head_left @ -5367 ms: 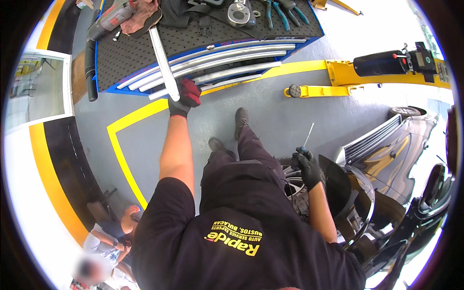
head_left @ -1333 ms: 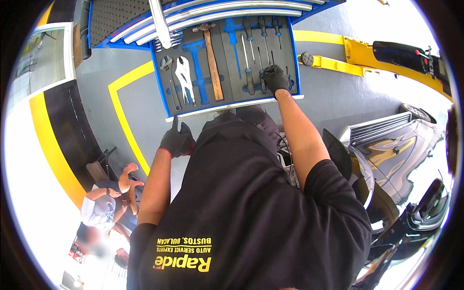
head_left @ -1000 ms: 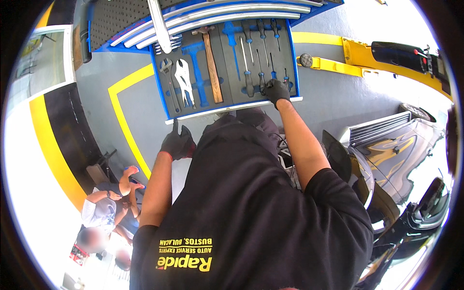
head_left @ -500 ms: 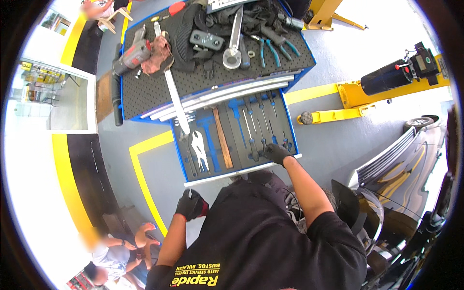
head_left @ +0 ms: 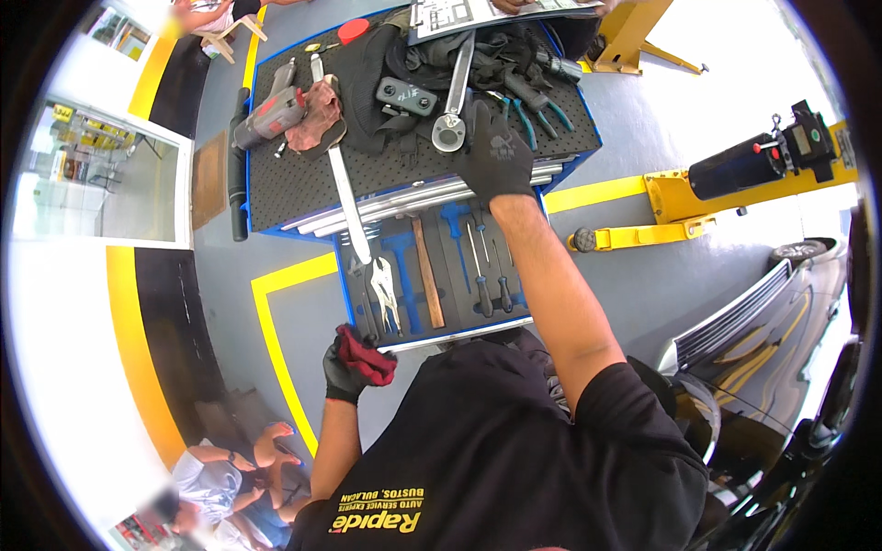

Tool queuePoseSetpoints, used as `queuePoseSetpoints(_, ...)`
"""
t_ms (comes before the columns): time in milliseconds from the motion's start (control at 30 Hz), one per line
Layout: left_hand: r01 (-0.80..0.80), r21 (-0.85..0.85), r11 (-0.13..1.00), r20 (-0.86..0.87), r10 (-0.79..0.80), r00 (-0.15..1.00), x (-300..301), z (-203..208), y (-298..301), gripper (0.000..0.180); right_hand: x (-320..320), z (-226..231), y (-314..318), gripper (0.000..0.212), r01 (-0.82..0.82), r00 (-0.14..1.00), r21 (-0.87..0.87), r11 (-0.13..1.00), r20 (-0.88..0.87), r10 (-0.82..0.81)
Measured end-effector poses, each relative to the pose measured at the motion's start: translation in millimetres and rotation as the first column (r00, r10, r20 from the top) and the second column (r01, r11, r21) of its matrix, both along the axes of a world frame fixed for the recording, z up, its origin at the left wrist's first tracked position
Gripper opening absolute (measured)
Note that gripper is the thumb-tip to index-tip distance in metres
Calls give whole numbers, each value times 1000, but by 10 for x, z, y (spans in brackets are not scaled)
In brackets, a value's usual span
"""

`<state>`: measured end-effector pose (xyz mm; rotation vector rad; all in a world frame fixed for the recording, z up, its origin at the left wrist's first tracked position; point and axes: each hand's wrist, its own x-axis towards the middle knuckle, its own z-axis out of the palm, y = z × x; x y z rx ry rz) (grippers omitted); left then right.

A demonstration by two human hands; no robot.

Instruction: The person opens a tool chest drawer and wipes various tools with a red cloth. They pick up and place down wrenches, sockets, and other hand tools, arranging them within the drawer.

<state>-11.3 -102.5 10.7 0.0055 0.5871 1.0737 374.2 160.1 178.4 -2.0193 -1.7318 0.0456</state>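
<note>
My right hand (head_left: 496, 158), in a black glove, reaches over the front edge of the tool chest's top (head_left: 299, 188). Its fingers stretch forward beside the head of a long silver ratchet wrench (head_left: 449, 133); whatever lies beneath them is hidden. Teal-handled pliers (head_left: 525, 124) rest just beyond that hand. Low at the left, my gloved left hand (head_left: 344, 375) is closed around a bunched dark red cloth (head_left: 366, 356), near the open drawer's front corner. Inside the drawer (head_left: 464, 323) are white locking pliers (head_left: 384, 292), a wooden-handled hammer (head_left: 427, 275) and screwdrivers (head_left: 503, 292).
On the chest top lie a power tool (head_left: 271, 119), a long metal bar (head_left: 344, 202), a reddish rag (head_left: 314, 115) and black straps. Another person's hand rests by a clipboard (head_left: 478, 16) at the far edge. A yellow lift arm (head_left: 643, 234) and a car (head_left: 781, 321) stand at right.
My right hand has gone from the drawer's front right corner up to the chest top. My left hand has turned, bringing more of the red cloth into sight. The clipboard shows further in.
</note>
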Motion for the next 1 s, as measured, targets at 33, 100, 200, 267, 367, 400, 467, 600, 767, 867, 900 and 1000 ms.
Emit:
queuePoseSetpoints(33,4,22,1000,70,-5,998,103,-38,23,41,-37,19,74,71,24,1000,-96,995,22,-22)
queuePoseSetpoints(100,-4,-6,1000,97,4,995,300,-76,86,44,-30,62,126,74,23,999,-106,994,42,-18)
queuePoseSetpoints(200,-41,-104,994,5,41,999,521,70,107,50,44,122,157,67,34,999,-195,980,-28,-40)
queuePoseSetpoints(267,-19,-24,1000,58,20,998,479,-52,63,52,138,154,92,62,-2,988,-201,980,-150,-29)
queuePoseSetpoints(367,-27,4,1000,62,27,998,388,-129,37,55,434,55,-110,41,-118,920,-148,982,-389,52)
queuePoseSetpoints(400,-31,-3,999,51,32,998,372,-129,44,57,571,2,-201,39,-172,813,-163,971,-581,47)
queuePoseSetpoints(467,-21,13,1000,27,21,999,345,-91,55,57,674,28,-459,35,-253,637,-140,957,-769,56)
queuePoseSetpoints(600,-43,16,999,55,42,998,477,254,152,55,628,202,-1359,37,-255,486,-143,957,-874,-1)
queuePoseSetpoints(767,-4,63,998,230,-10,973,917,613,425,60,408,-64,-2391,55,-328,309,-214,920,-945,-110)
queuePoseSetpoints(867,137,103,985,193,-155,969,1352,602,539,59,167,-486,-2839,60,-451,124,-164,877,-985,-120)
queuePoseSetpoints(900,188,147,971,152,-210,966,1535,592,521,56,77,-745,-2962,63,-431,12,-123,894,-991,-131)
queuePoseSetpoints(1000,212,51,976,-258,-193,947,1976,22,251,41,-213,-1035,-3036,50,-544,304,-361,757,-926,-223)
